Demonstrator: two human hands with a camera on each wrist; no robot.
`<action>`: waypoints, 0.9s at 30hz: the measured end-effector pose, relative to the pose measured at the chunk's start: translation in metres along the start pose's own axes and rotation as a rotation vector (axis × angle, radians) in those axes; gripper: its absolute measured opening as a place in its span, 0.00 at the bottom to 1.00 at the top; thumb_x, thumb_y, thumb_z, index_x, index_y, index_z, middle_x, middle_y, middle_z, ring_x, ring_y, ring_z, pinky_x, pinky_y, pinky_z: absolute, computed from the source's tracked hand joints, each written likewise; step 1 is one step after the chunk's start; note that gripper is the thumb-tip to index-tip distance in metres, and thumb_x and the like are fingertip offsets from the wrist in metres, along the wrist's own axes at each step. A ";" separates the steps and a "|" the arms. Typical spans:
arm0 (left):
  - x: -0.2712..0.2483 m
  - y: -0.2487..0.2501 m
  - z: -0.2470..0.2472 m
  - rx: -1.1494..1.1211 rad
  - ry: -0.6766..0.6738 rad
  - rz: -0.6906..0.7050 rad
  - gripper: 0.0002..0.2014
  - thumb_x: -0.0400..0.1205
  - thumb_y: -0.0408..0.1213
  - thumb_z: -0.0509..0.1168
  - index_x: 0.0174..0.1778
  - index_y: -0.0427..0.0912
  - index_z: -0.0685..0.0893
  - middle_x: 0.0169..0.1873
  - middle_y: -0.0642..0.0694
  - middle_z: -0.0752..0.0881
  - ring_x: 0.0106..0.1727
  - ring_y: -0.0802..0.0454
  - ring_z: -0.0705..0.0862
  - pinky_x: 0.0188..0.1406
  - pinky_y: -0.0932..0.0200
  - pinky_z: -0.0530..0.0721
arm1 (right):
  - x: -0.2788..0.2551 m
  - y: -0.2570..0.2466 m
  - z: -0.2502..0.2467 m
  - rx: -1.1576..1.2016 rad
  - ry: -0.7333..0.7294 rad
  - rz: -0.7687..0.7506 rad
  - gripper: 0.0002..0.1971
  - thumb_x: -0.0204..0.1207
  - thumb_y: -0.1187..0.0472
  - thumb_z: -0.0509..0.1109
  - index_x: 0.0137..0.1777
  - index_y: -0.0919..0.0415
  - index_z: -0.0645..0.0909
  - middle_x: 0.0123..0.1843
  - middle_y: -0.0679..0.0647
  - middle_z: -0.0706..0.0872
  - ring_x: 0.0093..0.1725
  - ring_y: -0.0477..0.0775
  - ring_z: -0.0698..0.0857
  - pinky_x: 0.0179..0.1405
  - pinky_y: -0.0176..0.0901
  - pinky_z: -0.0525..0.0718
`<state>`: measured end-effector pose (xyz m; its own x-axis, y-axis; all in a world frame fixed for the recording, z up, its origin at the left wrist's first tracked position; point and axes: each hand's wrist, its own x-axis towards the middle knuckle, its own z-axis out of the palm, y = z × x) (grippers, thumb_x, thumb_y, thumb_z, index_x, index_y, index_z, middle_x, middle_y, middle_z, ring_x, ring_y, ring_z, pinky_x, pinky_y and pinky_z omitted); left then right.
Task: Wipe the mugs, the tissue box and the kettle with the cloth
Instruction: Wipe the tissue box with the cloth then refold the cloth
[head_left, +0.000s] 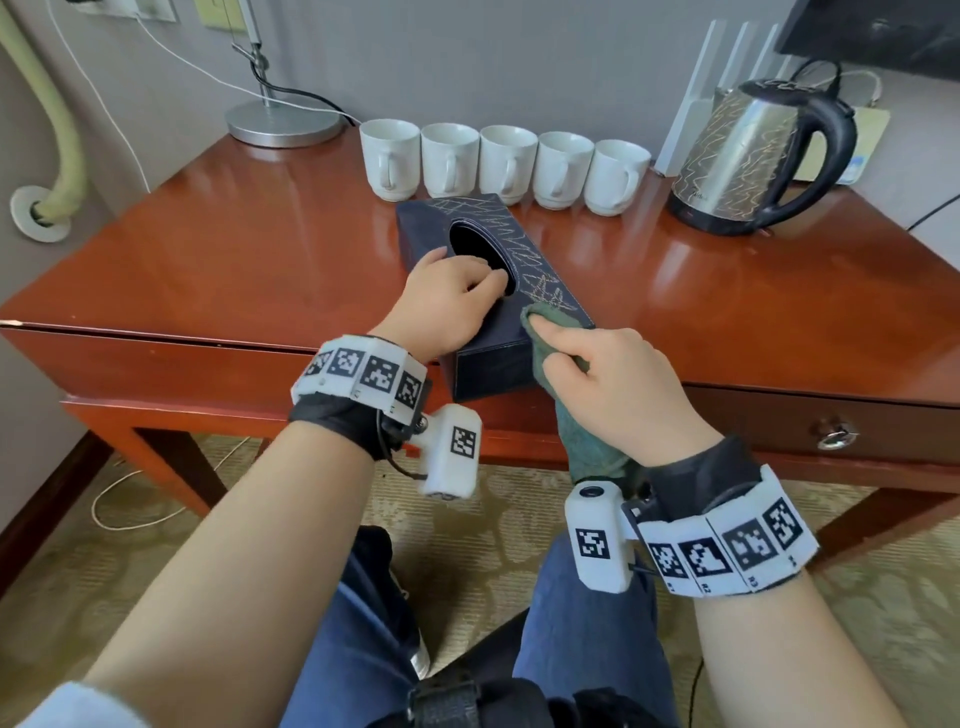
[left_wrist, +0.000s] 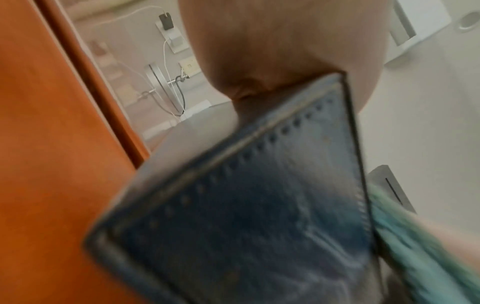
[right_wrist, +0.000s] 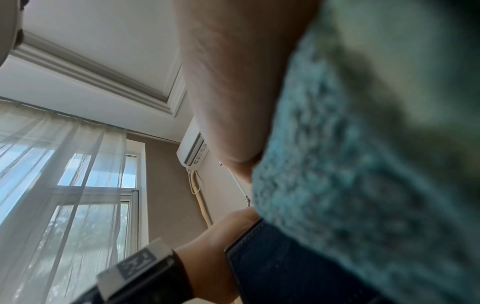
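A dark navy tissue box (head_left: 498, 364) with scribbled marks on its lid lies slantwise at the table's front edge, its near end past the edge. My left hand (head_left: 457, 296) grips the box, fingers curled into its oval opening. My right hand (head_left: 597, 364) holds a green cloth (head_left: 587, 441) and presses it on the lid's near corner with the forefinger stretched out. The box's stitched end (left_wrist: 246, 226) fills the left wrist view, with the cloth (left_wrist: 415, 246) beside it. The cloth (right_wrist: 363, 164) also fills the right wrist view. Several white mugs (head_left: 506, 163) stand in a row behind. A steel kettle (head_left: 748, 156) stands at back right.
The red-brown wooden table (head_left: 208, 260) has a drawer with a ring pull (head_left: 835, 436) at front right. A lamp base (head_left: 285, 122) with cords stands at back left. White panels (head_left: 701, 88) lean on the wall behind the kettle. My knees are under the front edge.
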<state>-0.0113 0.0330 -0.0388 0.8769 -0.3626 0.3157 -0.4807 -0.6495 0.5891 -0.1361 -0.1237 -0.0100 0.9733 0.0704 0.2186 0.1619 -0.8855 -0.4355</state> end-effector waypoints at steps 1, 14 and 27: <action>0.001 -0.001 -0.004 -0.002 -0.047 0.021 0.25 0.86 0.46 0.52 0.39 0.27 0.82 0.39 0.36 0.85 0.49 0.45 0.83 0.68 0.76 0.47 | -0.001 0.002 0.000 0.019 -0.002 -0.003 0.23 0.80 0.60 0.58 0.73 0.40 0.75 0.16 0.46 0.69 0.21 0.47 0.67 0.24 0.41 0.64; -0.003 0.012 -0.018 -0.006 -0.012 -0.200 0.17 0.91 0.35 0.50 0.46 0.31 0.80 0.51 0.31 0.82 0.68 0.33 0.75 0.68 0.49 0.67 | 0.006 -0.011 0.005 -0.006 -0.024 -0.077 0.22 0.79 0.59 0.58 0.71 0.40 0.78 0.21 0.44 0.68 0.23 0.47 0.66 0.28 0.43 0.66; -0.001 0.009 -0.015 -0.023 -0.087 -0.192 0.15 0.88 0.42 0.59 0.61 0.35 0.84 0.81 0.45 0.66 0.85 0.49 0.52 0.75 0.67 0.44 | -0.002 -0.003 -0.007 -0.088 0.043 0.031 0.22 0.79 0.59 0.57 0.71 0.41 0.78 0.22 0.39 0.60 0.23 0.46 0.64 0.33 0.45 0.74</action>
<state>-0.0163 0.0374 -0.0229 0.9479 -0.2902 0.1313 -0.3034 -0.6972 0.6495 -0.1395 -0.1248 -0.0032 0.9694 0.0246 0.2443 0.1152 -0.9241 -0.3644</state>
